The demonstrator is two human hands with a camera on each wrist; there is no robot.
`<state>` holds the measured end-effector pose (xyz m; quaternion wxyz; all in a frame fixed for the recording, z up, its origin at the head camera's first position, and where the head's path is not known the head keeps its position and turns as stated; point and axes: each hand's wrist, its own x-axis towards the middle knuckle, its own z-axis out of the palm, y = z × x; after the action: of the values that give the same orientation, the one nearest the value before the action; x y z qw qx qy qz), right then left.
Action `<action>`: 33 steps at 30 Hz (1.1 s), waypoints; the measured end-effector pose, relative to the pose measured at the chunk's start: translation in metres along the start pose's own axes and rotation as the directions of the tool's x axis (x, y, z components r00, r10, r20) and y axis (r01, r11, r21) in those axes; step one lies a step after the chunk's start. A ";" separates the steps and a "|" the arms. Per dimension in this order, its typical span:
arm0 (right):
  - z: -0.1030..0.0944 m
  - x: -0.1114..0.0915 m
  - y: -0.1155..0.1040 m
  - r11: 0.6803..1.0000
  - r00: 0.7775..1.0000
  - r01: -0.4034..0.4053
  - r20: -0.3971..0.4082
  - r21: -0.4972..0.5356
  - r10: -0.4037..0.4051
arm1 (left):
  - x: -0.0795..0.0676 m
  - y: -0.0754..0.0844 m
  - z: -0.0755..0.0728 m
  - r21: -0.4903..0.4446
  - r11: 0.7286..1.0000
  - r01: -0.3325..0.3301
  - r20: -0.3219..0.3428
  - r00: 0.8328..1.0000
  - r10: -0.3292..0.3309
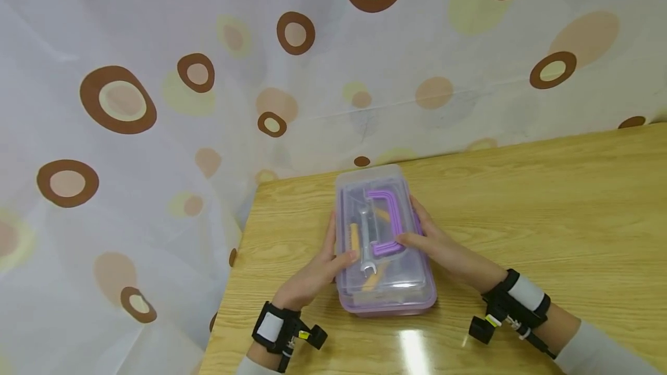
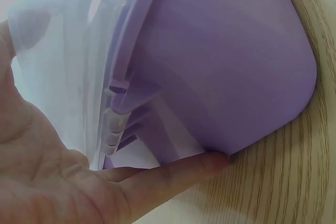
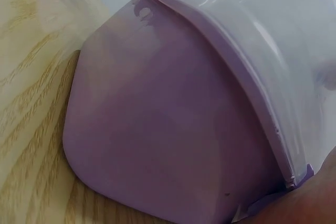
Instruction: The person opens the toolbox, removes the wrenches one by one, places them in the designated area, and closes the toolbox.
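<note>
A purple toolbox (image 1: 388, 309) with a clear lid (image 1: 401, 276) sits on the wooden table. Its purple handle (image 1: 394, 213) lies folded down on the lid. A silver wrench (image 1: 366, 239) and several orange-yellow pieces (image 1: 355, 238) show at the lid. My left hand (image 1: 318, 268) grips the box's left side, thumb over the lid's edge. In the left wrist view, its fingers (image 2: 173, 179) run along the purple base beside the white hinge-like parts. My right hand (image 1: 440, 247) holds the opposite side, its thumb by the handle's near end; most of its other fingers are hidden.
The wooden table (image 1: 547, 213) extends to the right, and its left edge runs close to the left arm. Behind and to the left hangs a spotted white sheet (image 1: 323, 74). Black camera straps (image 1: 513, 300) are on both wrists.
</note>
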<state>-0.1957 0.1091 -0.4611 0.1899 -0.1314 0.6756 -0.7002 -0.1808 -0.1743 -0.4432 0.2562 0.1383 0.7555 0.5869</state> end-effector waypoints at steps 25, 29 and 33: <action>-0.032 -0.028 -0.004 1.000 1.000 0.000 -0.016 -0.027 -0.001 | 0.024 0.008 0.030 0.037 0.993 -0.108 0.082 0.991 0.105; -0.036 -0.030 -0.004 1.000 1.000 0.004 -0.020 -0.026 -0.004 | 0.029 0.010 0.034 0.019 0.989 -0.146 0.087 0.986 0.143; -0.040 -0.032 -0.004 1.000 1.000 0.010 -0.021 -0.018 -0.010 | 0.032 0.012 0.039 0.014 0.988 -0.154 0.091 0.984 0.152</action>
<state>-0.1848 0.1593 -0.4571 0.1782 -0.1292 0.6832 -0.6963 -0.1870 -0.1234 -0.4460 0.2425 0.2246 0.7365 0.5902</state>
